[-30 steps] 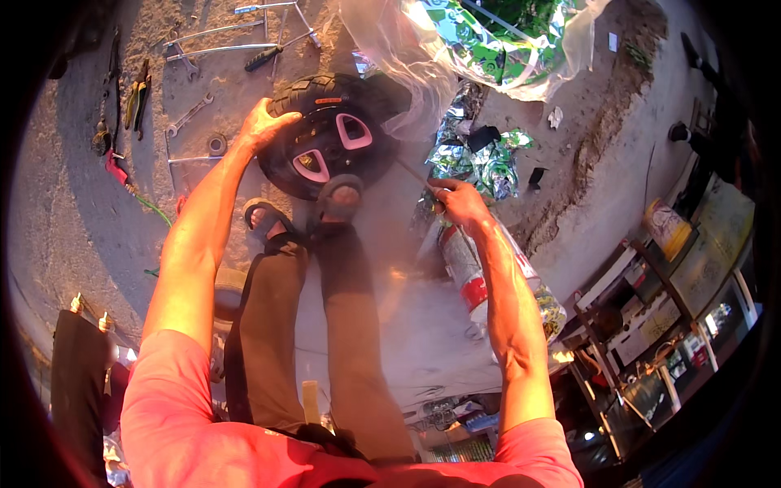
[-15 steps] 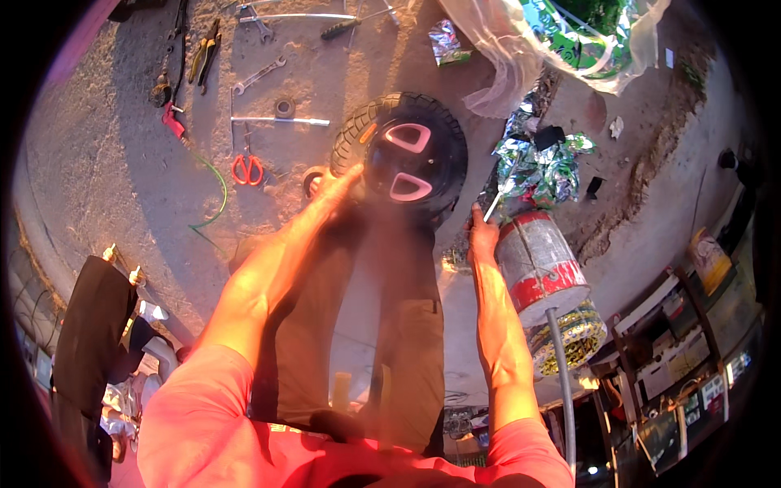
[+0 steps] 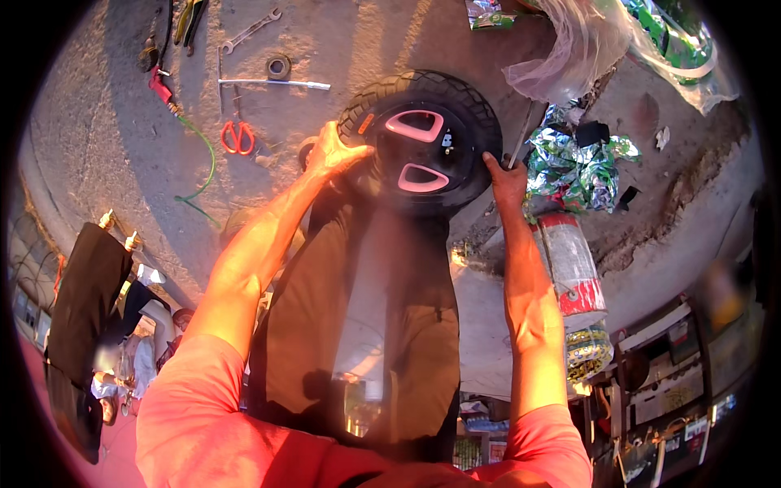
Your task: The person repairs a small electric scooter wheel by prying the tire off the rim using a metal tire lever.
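A small wheel stands between my hands, with a chunky black tyre (image 3: 480, 110) around a black hub (image 3: 399, 150). The hub has two pink-rimmed openings and an orange mark at its upper left. My left hand (image 3: 332, 154) grips the wheel's left side, its thumb lying over the tyre's edge onto the hub and the other fingers partly hidden behind. At the right side, my right hand (image 3: 510, 183) is closed around a thin metal rod (image 3: 521, 137) that points up and away; its handle end is hidden in the fingers. That hand's thumb touches the tyre.
Left on the ground lie red-handled scissors (image 3: 237, 138), a T-shaped metal wrench (image 3: 277, 82), a tape roll (image 3: 278, 67), a spanner (image 3: 250, 31), pliers (image 3: 189, 23) and a red-ended tool (image 3: 160, 84) with green cord. Right are crumpled foil (image 3: 582, 167) and a red-and-white cylinder (image 3: 573, 260).
My right hand has moved up and inward with the metal rod, coming to rest at the tyre's right side. The wheel has shifted slightly up and right. The head view has shifted too.
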Demonstrator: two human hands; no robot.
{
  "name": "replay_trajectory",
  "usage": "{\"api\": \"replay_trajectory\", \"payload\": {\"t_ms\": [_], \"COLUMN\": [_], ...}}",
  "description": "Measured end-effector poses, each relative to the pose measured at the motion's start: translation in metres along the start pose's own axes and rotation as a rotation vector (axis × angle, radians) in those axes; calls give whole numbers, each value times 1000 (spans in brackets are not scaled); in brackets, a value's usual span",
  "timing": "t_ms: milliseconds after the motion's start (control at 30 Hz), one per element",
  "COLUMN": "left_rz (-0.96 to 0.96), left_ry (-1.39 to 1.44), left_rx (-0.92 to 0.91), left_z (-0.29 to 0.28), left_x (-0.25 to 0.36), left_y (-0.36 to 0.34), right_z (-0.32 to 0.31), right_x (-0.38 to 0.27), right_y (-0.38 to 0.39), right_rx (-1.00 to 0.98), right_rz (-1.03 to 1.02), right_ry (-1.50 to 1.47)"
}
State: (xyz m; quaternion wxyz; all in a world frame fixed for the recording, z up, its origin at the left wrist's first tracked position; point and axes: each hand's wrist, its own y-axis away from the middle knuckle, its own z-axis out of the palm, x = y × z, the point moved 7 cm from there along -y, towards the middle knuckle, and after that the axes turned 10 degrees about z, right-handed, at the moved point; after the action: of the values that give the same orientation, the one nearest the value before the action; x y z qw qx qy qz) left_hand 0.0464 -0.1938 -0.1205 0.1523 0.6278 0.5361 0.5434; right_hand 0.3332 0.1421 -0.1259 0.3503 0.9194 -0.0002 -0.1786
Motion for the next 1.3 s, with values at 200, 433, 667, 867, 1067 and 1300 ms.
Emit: {"api": "replay_trajectory", "payload": {"t_ms": [200, 433, 667, 867, 1067, 1300], "left_rz": [293, 293, 391, 195, 655, 817], "left_ry": [-199, -270, -101, -1, -359, -400], "left_rx": [4, -238, -174, -282, -79, -2], "left_z": [-9, -9, -4, -15, -27, -34], "left_x": [53, 83, 107, 153, 188, 234], "left_y": [-53, -84, -41, 11, 47, 68], "right_z": [0, -15, 40, 24, -43, -71], "right_x": [-18, -82, -164, -191, -231, -241], "right_y": [-18, -3, -40, -13, 59, 94], "right_rx": [-158, -90, -558, -645, -546, -361], "right_rz": [21, -202, -651, -825, -940, -888], "right_ry": [-71, 172, 234, 338, 348, 276]}}
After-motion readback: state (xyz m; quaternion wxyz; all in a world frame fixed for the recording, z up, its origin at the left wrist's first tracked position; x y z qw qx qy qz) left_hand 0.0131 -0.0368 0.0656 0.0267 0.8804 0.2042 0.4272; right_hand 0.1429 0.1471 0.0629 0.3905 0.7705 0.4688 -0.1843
